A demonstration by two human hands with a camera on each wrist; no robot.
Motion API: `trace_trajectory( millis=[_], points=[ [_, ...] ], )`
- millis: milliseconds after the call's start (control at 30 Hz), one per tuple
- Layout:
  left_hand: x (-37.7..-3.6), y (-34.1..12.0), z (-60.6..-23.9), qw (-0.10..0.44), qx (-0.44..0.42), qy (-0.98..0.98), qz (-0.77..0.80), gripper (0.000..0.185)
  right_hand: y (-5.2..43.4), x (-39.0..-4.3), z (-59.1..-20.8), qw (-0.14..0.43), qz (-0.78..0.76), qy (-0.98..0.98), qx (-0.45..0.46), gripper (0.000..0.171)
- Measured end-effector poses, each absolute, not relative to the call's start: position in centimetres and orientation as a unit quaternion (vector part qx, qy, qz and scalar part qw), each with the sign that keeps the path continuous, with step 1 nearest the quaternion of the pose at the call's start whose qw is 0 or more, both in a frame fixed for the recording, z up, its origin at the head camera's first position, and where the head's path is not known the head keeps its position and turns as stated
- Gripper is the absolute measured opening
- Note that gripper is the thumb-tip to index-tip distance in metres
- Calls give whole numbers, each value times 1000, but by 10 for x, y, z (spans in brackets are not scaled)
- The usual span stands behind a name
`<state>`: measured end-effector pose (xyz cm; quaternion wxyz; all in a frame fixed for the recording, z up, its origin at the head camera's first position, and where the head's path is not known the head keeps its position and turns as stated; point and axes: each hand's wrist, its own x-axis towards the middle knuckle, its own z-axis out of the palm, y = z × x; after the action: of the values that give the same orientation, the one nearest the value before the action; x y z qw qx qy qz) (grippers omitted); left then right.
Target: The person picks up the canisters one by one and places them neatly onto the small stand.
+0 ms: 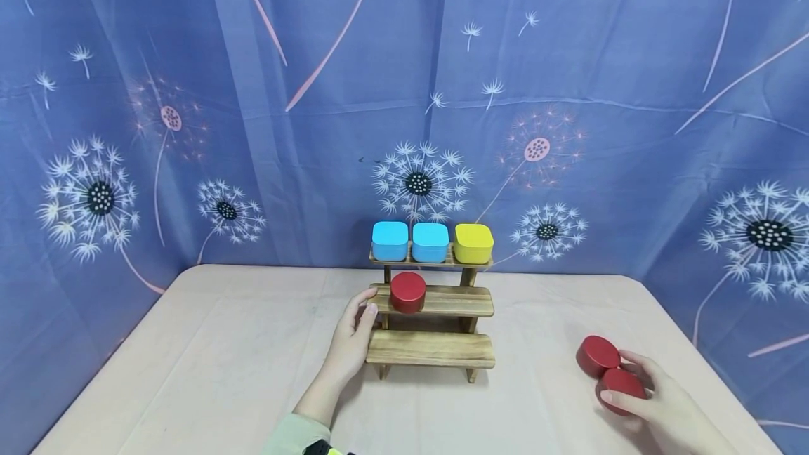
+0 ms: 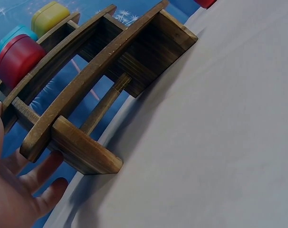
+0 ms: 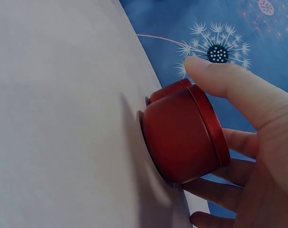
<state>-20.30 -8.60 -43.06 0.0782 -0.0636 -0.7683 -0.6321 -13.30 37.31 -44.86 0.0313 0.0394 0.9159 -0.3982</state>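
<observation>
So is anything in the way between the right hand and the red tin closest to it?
Nothing that shows. The right hand is around the nearer red tin. The other red tin sits just beyond, not between them.

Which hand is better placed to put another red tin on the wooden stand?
Probably the right hand: it grips the nearer red tin, with another red tin right beside it. The left hand holds the left side of the wooden stand, away from both.
</observation>
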Motion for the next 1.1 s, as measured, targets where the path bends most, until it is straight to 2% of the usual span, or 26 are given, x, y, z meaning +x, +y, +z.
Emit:
trace_trajectory(
  millis=[133, 367, 600, 800, 900, 1100],
  points=[
    [-215, -88, -450, 81, -64, -764, -637, 37, 375, -133, -446, 51, -414, 908, 49, 75],
    [-216, -89, -454, 84, -70, -764, -636, 38, 382, -132, -440, 80, -360, 929, 25, 65],
    [-210, -87, -445, 80, -65, -765, -636, 38, 384, -129, -447, 31, -357, 934, -11, 61],
    [-196, -85, -422, 75, -63, -770, -630, 38, 384, -129, -449, 22, -357, 933, -23, 57],
    [-194, -85, -419, 70, -61, -769, -632, 38, 383, -127, -449, 6, -350, 936, -37, 53],
    [-194, -84, -419, 74, -65, -766, -635, 38, 382, -127, -446, 11, -347, 938, -24, 55]
  ],
)
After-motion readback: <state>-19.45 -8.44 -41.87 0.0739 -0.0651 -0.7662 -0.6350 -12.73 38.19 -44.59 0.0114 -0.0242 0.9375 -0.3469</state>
